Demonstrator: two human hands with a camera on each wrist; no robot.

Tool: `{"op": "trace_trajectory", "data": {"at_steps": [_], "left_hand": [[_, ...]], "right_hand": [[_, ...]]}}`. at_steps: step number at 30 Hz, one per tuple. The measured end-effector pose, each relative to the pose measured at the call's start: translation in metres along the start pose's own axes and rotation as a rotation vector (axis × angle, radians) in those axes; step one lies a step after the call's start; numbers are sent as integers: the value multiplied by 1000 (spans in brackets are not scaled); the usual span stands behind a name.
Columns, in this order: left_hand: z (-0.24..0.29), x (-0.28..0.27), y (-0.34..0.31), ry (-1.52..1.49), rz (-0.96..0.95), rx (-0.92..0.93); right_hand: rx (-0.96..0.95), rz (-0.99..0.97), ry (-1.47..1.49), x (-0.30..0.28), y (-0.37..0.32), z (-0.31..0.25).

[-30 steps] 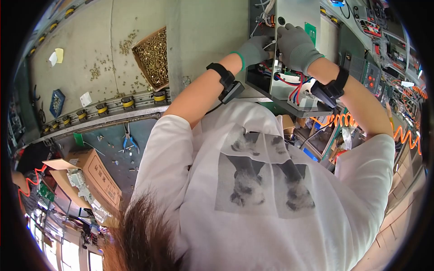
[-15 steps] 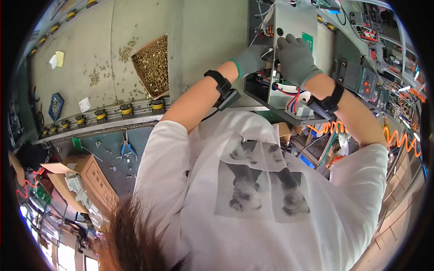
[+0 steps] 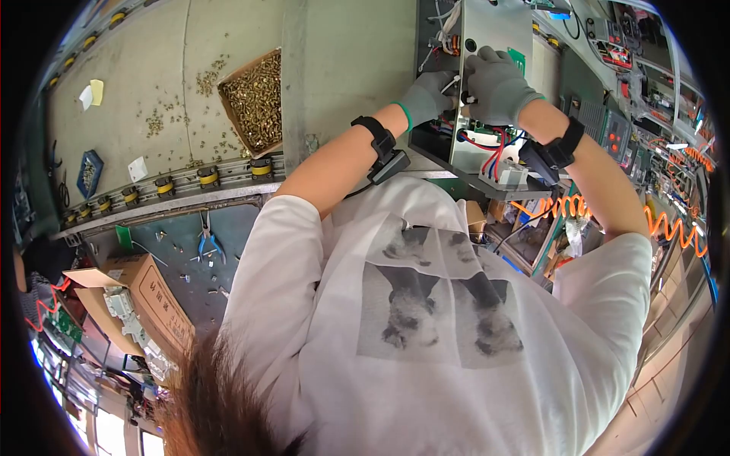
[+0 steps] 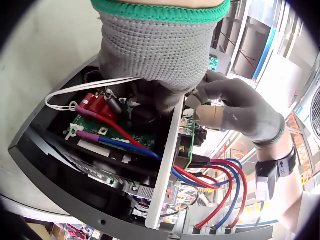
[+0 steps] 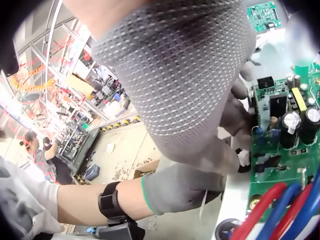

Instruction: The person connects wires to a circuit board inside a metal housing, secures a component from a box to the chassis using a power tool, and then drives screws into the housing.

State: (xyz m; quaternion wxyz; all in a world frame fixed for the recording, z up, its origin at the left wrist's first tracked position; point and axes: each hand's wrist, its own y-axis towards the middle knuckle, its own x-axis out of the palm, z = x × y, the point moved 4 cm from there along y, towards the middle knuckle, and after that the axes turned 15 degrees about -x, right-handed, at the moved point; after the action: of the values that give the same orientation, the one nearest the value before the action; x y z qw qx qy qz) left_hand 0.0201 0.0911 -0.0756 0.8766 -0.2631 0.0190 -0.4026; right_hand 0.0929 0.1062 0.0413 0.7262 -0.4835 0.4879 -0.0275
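My gloved left hand point(image 3: 428, 97) reaches into the dark metal casing point(image 4: 55, 170), on the left side of its upright metal plate point(image 4: 162, 185); its fingertips are hidden, so I cannot tell what they hold. A doubled white wire point(image 4: 82, 89) runs from under this hand to ring terminals. Across the plate, my gloved right hand point(image 3: 498, 87) curls its fingers at the plate's edge, thumb and finger pinching a small white connector point(image 4: 188, 113). Beside those fingers stands a green circuit board point(image 5: 277, 175) with capacitors. Red wires point(image 4: 120, 129) and blue wires point(image 4: 122, 143) cross beneath the hands.
A cardboard box of brass screws point(image 3: 255, 106) stands on the bench to the left, loose screws scattered around it. A roller rail point(image 3: 171, 185) borders the bench. Blue-handled pliers point(image 3: 209, 243) and an open carton point(image 3: 141, 304) lie nearer. Orange coiled hoses point(image 3: 661, 224) hang at the right.
Both hands stay at the plate inside the casing, with only small shifts. The right hand dips slightly, then comes back up with its fingers more curled. The head view moves a little.
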Motion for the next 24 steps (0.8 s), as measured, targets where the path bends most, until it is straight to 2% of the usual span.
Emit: {"op": "trace_trajectory", "data": {"at_steps": [2,4,7,8,10,13,14,16,17,19,23,24], "left_hand": [[-2,0,2,39,35,4],[-5,0,7,42,38,63],[-13,1,10,-17,-27,43],[-14,0,9,-16,-19,54],[-6,-5,-2,508,311,291],[-4,-11,-8,702,390,288],[-3,-13,-8,709,392,290],[1,-19,-9,575,321,105],[6,-21,-10,579,320,101],[3,-16,-6,408,48,-141],[-10,-8,14,332,86,-37],[-11,-7,18,259,68,-60]], "right_hand": [[4,8,-21,6,0,-1],[-32,152,-107,10,4,-1],[22,64,43,8,1,2],[18,90,14,10,0,2],[24,160,18,13,0,3],[9,169,96,11,-5,7],[10,176,95,8,-5,7],[31,65,103,9,-4,8],[29,67,107,6,-4,10],[17,50,197,4,-6,13],[3,-20,205,3,-7,8],[-16,70,144,7,-6,6]]}}
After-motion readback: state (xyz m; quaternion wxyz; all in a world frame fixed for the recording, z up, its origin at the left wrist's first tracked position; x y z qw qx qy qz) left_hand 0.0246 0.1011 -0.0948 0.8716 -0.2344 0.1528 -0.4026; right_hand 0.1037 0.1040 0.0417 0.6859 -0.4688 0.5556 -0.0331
